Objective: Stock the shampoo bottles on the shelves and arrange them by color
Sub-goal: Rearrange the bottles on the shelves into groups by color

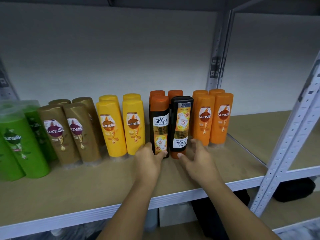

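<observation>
Shampoo bottles stand in colour groups along the wooden shelf (121,181): green (26,149), gold-brown (57,134), yellow (112,129), black with orange caps, and orange (220,118). My left hand (149,158) grips the base of an upright black Safi Shayla bottle (159,125) with its orange cap on top. Right beside it stands a second black Safi Shayla bottle (181,125), upside down on its orange cap. My right hand (195,155) has spread fingers at that bottle's base, the thumb touching the cap. Two more orange-capped bottles (174,93) stand behind.
A grey metal upright (285,144) frames the shelf at the right, with another upright (218,54) at the back. Bare shelf board (245,135) lies right of the orange bottles. Below the shelf are dark bags (294,189) and a white box (174,215).
</observation>
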Tool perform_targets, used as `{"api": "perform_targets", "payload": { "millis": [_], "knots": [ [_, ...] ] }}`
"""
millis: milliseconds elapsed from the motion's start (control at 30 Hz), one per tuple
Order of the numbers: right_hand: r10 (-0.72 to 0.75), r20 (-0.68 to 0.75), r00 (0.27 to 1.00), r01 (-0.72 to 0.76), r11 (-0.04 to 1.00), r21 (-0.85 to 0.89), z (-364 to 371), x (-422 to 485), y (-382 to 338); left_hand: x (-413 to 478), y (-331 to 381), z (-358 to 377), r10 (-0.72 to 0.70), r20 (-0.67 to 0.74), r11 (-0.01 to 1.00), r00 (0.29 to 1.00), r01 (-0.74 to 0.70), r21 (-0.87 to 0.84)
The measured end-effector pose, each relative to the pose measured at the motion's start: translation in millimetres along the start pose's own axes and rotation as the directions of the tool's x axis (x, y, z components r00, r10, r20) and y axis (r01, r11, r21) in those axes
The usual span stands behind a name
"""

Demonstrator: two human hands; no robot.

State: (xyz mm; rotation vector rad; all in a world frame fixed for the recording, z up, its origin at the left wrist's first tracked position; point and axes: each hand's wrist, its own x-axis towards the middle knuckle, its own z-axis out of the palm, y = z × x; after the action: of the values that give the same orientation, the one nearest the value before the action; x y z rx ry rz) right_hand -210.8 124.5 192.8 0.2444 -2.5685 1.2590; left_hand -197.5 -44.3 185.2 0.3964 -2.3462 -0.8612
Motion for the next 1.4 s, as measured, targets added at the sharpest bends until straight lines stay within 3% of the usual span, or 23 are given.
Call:
{"api": "perform_targets", "payload": {
  "millis": [233,500,700,1400],
  "knots": [
    [-0.05,0.089,0.995,0.03,0.975,0.219,12.0,10.9,-7.5,-4.8,-6.0,-5.8,0.056,0.013,0.997,0.998,-0.057,0.05],
    [0.014,0.094,0.995,-0.034,0.977,0.209,15.3,19.1,-6.8,-16.4,-23.2,-20.8,0.173,0.088,0.983,0.981,-0.177,0.041],
    [0.092,0.078,0.993,-0.108,0.968,0.226,12.1,0.3,-10.4,-23.2,-36.4,-33.3,0.179,0.141,0.982,0.974,-0.186,0.042],
    [0.121,-0.22,0.968,-0.04,0.939,0.341,-46.0,-119.3,-32.1,-53.3,-53.5,-79.9,0.141,0.219,0.987,0.966,-0.121,-0.102]
  ]
}}
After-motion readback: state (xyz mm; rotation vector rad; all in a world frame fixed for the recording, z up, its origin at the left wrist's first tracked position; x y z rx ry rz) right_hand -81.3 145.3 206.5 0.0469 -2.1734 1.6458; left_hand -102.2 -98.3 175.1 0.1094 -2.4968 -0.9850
